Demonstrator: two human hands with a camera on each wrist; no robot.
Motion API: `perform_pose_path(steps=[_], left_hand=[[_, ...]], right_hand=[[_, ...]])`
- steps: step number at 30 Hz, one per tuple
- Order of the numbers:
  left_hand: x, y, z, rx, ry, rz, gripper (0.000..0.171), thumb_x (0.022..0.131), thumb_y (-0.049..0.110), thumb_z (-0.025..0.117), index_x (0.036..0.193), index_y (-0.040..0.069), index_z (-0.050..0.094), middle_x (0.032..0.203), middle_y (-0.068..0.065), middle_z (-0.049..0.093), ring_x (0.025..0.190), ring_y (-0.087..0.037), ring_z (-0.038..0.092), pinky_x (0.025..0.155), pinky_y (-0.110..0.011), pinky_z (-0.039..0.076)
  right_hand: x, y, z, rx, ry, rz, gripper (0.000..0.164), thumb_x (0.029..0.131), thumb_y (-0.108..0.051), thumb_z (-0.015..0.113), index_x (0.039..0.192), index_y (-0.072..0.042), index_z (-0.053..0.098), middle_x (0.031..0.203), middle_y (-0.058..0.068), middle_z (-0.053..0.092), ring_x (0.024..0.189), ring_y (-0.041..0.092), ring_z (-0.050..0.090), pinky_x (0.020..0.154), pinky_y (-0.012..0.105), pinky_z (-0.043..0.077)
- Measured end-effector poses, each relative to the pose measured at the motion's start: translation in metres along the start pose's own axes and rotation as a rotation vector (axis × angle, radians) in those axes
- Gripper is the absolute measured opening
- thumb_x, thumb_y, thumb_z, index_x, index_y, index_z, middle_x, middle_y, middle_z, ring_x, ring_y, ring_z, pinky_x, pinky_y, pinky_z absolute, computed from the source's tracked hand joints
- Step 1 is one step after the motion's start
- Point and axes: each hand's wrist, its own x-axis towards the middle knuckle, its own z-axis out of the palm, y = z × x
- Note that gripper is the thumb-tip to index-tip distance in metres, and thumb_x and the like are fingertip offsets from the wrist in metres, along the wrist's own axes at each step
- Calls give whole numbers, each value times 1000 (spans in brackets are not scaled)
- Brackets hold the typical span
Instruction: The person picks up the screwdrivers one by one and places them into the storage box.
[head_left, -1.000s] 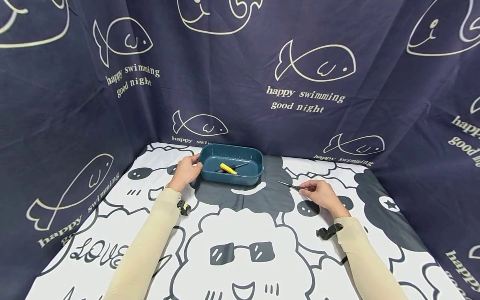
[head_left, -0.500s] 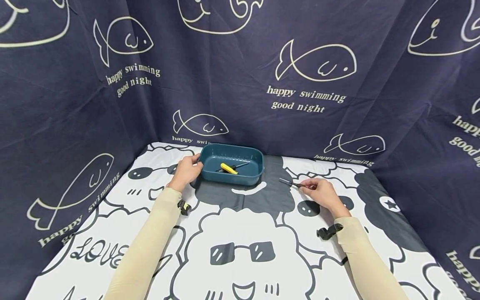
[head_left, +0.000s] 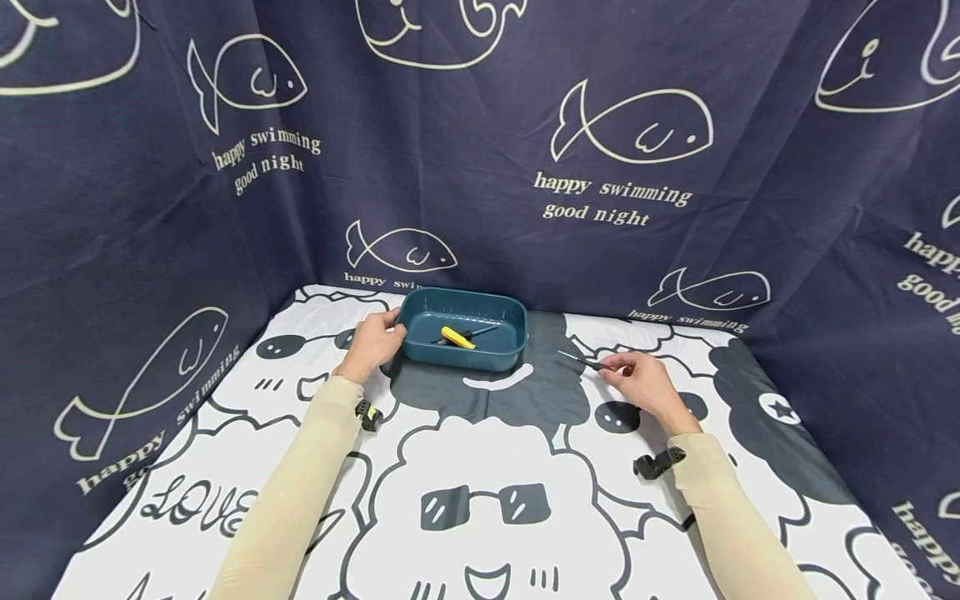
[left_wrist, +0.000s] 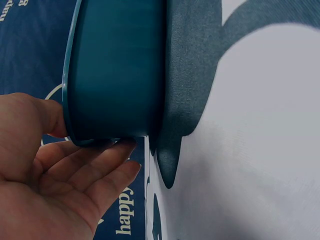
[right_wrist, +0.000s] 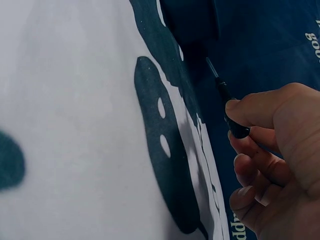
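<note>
My left hand (head_left: 377, 340) grips the left end of a dark teal plastic bin (head_left: 461, 357), thumb at its rim and fingers against the outer wall, as the left wrist view shows. Inside the bin lie a yellow-handled tool (head_left: 457, 337) and a dark tool with a thin shaft (head_left: 483, 330), crossing each other. To the right of the bin, my right hand (head_left: 637, 382) pinches a small screwdriver (right_wrist: 223, 92) by its black handle between thumb and fingers. Its slim metal shaft points left towards the bin, above the cloth.
A white cloth (head_left: 495, 450) printed with cartoon sheep covers the table. Dark blue curtains (head_left: 480, 167) with fish drawings stand close behind the bin and along both sides. Each wrist wears a black camera strap (head_left: 660, 463).
The screwdriver's tip has risen slightly in the right hand, whose fingers have shifted a little. The left hand and the bin have stayed in place.
</note>
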Motion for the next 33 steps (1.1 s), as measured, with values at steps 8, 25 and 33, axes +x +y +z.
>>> perform_pose_path(steps=[8, 25, 33], left_hand=[[-1, 2, -1, -15, 1, -2, 52, 101, 17, 55, 151, 2, 52, 136, -18, 66, 136, -35, 55, 112, -53, 43], [-3, 2, -1, -13, -11, -13, 53, 101, 20, 53, 152, 6, 51, 138, -17, 66, 136, -32, 56, 113, -52, 43], [-4, 2, -1, -17, -13, -12, 53, 101, 19, 54, 152, 4, 51, 138, -17, 65, 138, -33, 54, 113, -52, 42]], right_hand=[[0, -10, -5, 3, 57, -38, 17, 90, -20, 78, 105, -11, 81, 83, 4, 70, 72, 18, 53, 61, 30, 40], [-2, -24, -14, 9, 120, -92, 16, 88, -20, 80, 102, -12, 82, 75, 1, 66, 66, 12, 51, 60, 30, 38], [2, -31, -20, 4, 148, -131, 15, 87, -20, 81, 100, -12, 82, 78, 3, 68, 68, 12, 52, 61, 30, 40]])
